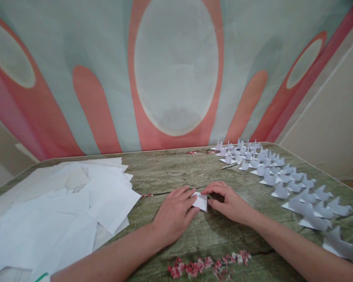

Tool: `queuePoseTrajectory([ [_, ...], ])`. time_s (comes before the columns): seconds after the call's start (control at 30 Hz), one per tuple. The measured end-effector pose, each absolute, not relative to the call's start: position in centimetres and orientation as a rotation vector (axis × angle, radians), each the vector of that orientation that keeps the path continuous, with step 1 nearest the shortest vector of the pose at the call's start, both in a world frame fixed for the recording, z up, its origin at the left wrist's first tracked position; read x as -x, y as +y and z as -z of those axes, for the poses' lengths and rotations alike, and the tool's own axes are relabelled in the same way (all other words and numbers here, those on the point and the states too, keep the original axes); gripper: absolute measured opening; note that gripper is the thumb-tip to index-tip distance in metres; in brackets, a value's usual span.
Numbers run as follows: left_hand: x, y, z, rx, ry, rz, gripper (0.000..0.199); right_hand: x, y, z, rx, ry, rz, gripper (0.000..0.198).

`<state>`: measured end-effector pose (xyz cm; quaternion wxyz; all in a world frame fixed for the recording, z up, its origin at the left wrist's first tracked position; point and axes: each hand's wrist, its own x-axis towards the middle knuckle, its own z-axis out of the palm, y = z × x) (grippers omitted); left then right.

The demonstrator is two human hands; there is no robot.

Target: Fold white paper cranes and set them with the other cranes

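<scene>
A small folded piece of white paper (200, 201) lies on the table between my two hands. My left hand (174, 213) rests flat at its left side, fingers stretched out, with the fingertips over the paper's left edge. At the right edge is my right hand (226, 201), fingers curled, index fingertip on the upper right corner and thumb just below. Part of the paper is hidden under the left fingertips. Many folded white paper birds (270, 178) stand in rows to the right of my hands.
A spread-out heap of white paper sheets (61, 211) covers the left of the table. The wood-patterned tabletop (161, 168) carries printed pink flowers (194, 267) near the front. Behind it hangs a patterned backdrop (176, 70) in coral and grey-green.
</scene>
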<state>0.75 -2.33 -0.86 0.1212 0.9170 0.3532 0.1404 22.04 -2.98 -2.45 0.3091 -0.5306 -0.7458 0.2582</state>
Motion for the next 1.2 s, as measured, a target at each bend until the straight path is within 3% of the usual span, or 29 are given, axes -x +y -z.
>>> queuePoseTrajectory([
  [0.8, -0.7, -1.9, 1.3, -2.642, 1.046, -0.401, 0.036, -21.6, -3.0, 2.6, 1.425, -1.957, -0.586, 0.023],
  [1.2, -0.8, -2.2, 1.0, -2.581, 1.021, -0.474, 0.039, -20.9, -3.7, 3.2, 1.377, -2.049, -0.372, 0.027],
])
